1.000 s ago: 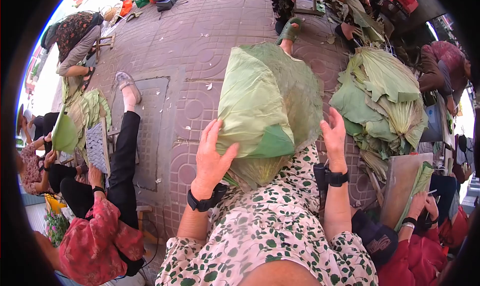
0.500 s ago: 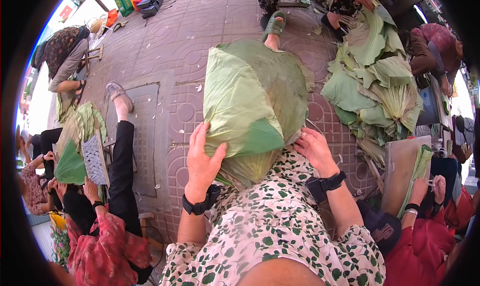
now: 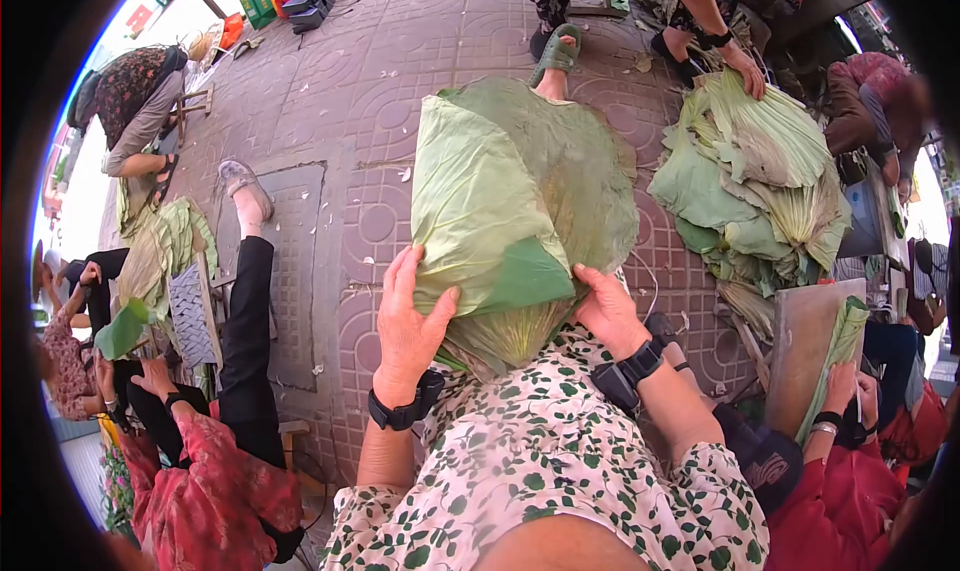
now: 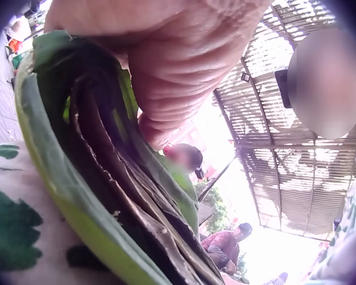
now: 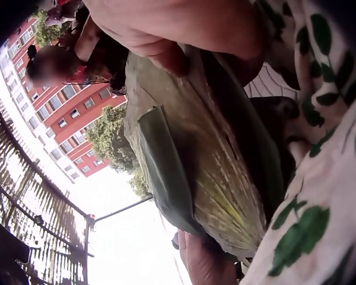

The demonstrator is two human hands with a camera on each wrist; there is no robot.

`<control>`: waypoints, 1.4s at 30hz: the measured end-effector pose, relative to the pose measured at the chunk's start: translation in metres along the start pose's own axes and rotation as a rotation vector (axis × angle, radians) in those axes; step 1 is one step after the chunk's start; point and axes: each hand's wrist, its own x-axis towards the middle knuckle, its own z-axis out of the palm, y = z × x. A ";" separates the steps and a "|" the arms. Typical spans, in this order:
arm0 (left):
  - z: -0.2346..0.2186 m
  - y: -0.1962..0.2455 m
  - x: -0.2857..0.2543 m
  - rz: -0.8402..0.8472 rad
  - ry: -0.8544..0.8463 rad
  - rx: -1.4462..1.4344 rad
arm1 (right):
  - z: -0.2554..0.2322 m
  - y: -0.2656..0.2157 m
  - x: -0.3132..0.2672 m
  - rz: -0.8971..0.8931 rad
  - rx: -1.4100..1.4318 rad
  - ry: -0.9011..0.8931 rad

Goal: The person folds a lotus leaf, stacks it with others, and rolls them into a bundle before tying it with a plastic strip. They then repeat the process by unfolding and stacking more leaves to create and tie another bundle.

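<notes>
A stack of large dried lotus leaves (image 3: 480, 191) lies over the lap, its left part folded across the top in pale green. A darker green leaf piece (image 3: 530, 271) shows at the fold's lower corner. My left hand (image 3: 408, 316) rests on the left side of the stack, fingers fairly straight and thumb spread. Under that hand, the left wrist view shows the curved, layered leaf edges (image 4: 118, 172). My right hand (image 3: 610, 314) pinches the stack's lower right edge, thumb on top and fingers partly hidden beneath. In the right wrist view, ribbed leaf bases (image 5: 225, 202) point toward the patterned dress.
A big heap of lotus leaves (image 3: 750, 181) stands to the right, with another person's hand (image 3: 743, 69) on it. A board (image 3: 805, 346) leans nearby. People with leaves sit on both sides. A woven seat (image 3: 193, 321) is at the left, on paved ground (image 3: 370, 101).
My right hand has come in from beside the stack to its lower right edge and now pinches it. The left hand has stayed on the left side. Another person's hand reached onto the right heap.
</notes>
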 end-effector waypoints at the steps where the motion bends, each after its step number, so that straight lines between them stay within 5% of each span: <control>1: 0.000 -0.001 0.000 -0.002 0.002 -0.001 | 0.001 -0.002 -0.004 -0.138 -0.122 0.010; 8: 0.000 0.000 0.003 -0.027 0.023 -0.095 | 0.015 -0.020 -0.033 -0.572 -0.631 0.031; 17: 0.004 -0.001 0.001 -0.078 0.123 -0.201 | 0.086 -0.030 -0.036 -0.779 -0.674 -0.112; 25: 0.003 0.002 0.000 -0.110 0.121 -0.413 | 0.102 -0.027 -0.016 -0.661 -0.530 -0.207; 27: -0.008 0.013 0.003 -0.404 0.050 -0.973 | 0.097 -0.024 -0.011 -0.595 -0.499 -0.177; 31: -0.016 0.005 0.010 -0.404 0.016 -0.941 | 0.097 -0.018 -0.013 -0.668 -0.525 -0.148; 33: -0.018 -0.002 0.014 -0.428 -0.014 -0.925 | 0.093 -0.016 -0.011 -0.781 -0.758 -0.074; 40: 0.002 -0.012 0.019 -0.417 0.081 -1.001 | 0.104 -0.005 -0.011 -0.820 -0.987 -0.090; 42: 0.000 -0.007 0.019 -0.424 -0.006 -1.041 | 0.099 -0.002 -0.004 -0.808 -1.002 -0.085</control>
